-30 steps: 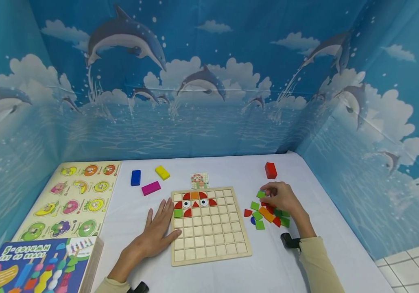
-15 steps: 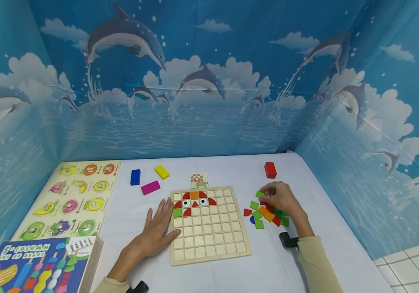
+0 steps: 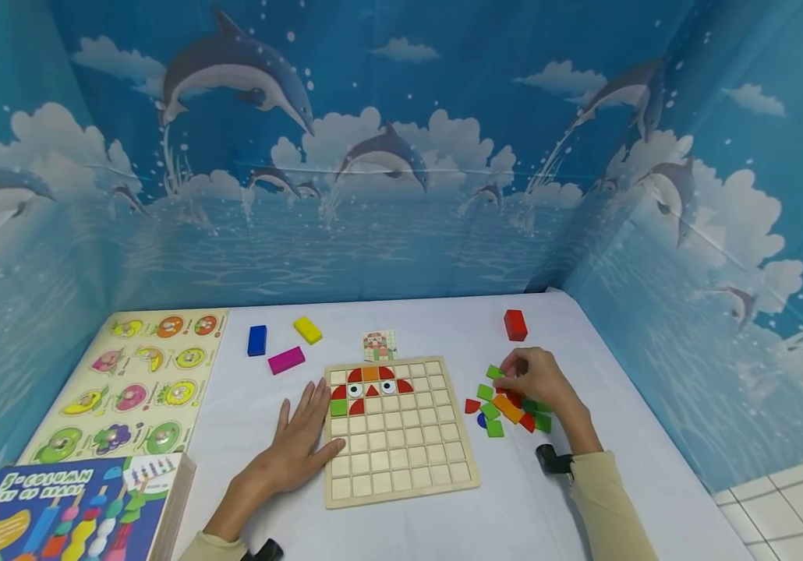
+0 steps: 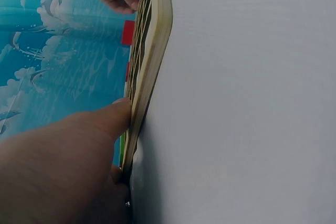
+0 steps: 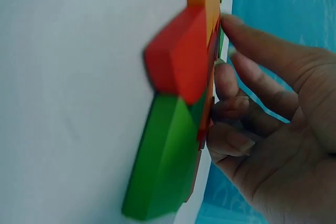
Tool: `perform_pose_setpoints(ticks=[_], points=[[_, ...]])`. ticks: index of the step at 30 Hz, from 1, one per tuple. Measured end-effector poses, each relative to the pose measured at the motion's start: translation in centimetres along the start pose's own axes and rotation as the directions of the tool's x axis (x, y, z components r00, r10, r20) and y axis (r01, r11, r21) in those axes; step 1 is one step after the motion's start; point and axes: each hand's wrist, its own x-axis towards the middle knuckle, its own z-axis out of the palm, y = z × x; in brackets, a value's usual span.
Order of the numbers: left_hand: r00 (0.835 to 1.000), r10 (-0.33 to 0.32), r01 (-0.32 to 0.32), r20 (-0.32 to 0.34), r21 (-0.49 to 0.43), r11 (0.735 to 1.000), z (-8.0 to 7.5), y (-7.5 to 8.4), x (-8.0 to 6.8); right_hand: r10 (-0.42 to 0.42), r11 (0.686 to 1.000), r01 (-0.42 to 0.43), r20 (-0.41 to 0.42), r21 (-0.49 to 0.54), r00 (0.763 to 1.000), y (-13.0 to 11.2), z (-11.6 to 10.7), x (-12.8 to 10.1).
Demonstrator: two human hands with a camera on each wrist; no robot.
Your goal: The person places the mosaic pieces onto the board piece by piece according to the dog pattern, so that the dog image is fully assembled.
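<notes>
On the white table [image 3: 514, 506], in front of the person, lies the board [image 3: 401, 440], its far part bearing red tiles, two eye tiles [image 3: 355, 391], an orange tile [image 3: 370, 374] and a green tile [image 3: 339, 407]; these match those of a second ago, so the pattern has gained nothing over that span; the left hand [image 3: 296, 448] rests on the board's left edge, fingers straight and gripping nothing; the right hand [image 3: 536, 379] stays at the pile [image 3: 507, 408] just right of the board, fingers bent against the pieces, though whether they pinch one cannot be told; beyond the board sits a card [image 3: 380, 345]; a red block [image 3: 515, 326] stands past the pile; blue [image 3: 257, 341], yellow [image 3: 308, 330] and magenta [image 3: 286, 360] blocks lie farther left, near a fruit sheet [image 3: 170, 374] and a box [image 3: 93, 506].
</notes>
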Motion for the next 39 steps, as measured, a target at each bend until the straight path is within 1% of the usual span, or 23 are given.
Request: perform_pose_setpoints(ticks=[5, 8, 11, 13, 18, 19, 23, 27, 31, 34, 36, 37, 39], points=[[1.000, -0.004, 0.004, -0.002, 0.006, 1.000, 0.1, 0.1, 0.1, 0.060, 0.998, -0.059, 0.030, -0.016, 0.998, 0.3, -0.5, -0.4], [1.000, -0.001, 0.001, -0.005, 0.005, 1.000, 0.1, 0.1, 0.0, 0.064, 0.998, -0.063, 0.056, -0.014, 0.996, 0.4, -0.6, -0.4], [1.000, 0.004, -0.004, -0.013, 0.002, 1.000, 0.2, 0.0, 0.0, 0.042, 0.999, -0.041, 0.084, -0.014, 0.996, 0.6, -0.6, -0.4], [1.000, 0.012, -0.012, -0.025, -0.002, 1.000, 0.2, -0.1, -0.1, 0.003, 1.000, -0.001, 0.106, -0.022, 0.994, 0.8, -0.8, -0.3], [0.997, 0.052, -0.054, -0.062, -0.034, 0.998, 0.3, -0.3, -0.3, -0.073, 0.997, 0.077, 0.141, -0.025, 0.987, 1.2, -1.3, -0.4], [0.996, 0.058, -0.060, -0.066, -0.040, 0.997, 0.3, -0.3, -0.3, -0.077, 0.996, 0.082, 0.141, -0.027, 0.987, 1.3, -1.3, -0.4], [0.997, 0.054, -0.056, -0.062, -0.035, 0.998, 0.2, -0.3, -0.3, -0.094, 0.995, 0.100, 0.159, -0.031, 0.983, 1.3, -1.5, -0.4], [0.999, 0.030, -0.031, -0.041, -0.020, 0.999, 0.1, -0.1, -0.3, -0.103, 0.994, 0.109, 0.192, -0.020, 0.976, 1.4, -1.6, -0.3], [1.000, 0.003, -0.003, -0.008, -0.011, 1.000, 0.0, 0.1, -0.1, -0.152, 0.988, 0.152, 0.184, 0.012, 0.971, 1.3, -1.6, -0.3], [1.000, 0.010, -0.010, -0.015, -0.018, 1.000, 0.1, 0.0, -0.1, -0.221, 0.975, 0.213, 0.156, 0.065, 0.963, 0.6, -1.4, -0.4], [0.999, 0.029, -0.029, -0.032, -0.025, 0.999, 0.2, -0.1, -0.2, -0.279, 0.957, 0.263, 0.147, 0.120, 0.949, -0.2, -1.1, -0.6], [0.999, 0.036, -0.037, -0.039, -0.029, 0.999, 0.3, -0.2, -0.2, -0.315, 0.944, 0.294, 0.147, 0.150, 0.938, -0.6, -0.9, -0.7], [0.998, 0.045, -0.046, -0.046, -0.035, 0.998, 0.3, -0.2, -0.3, -0.396, 0.909, 0.363, 0.152, 0.202, 0.906, -1.5, -0.3, -0.7]])
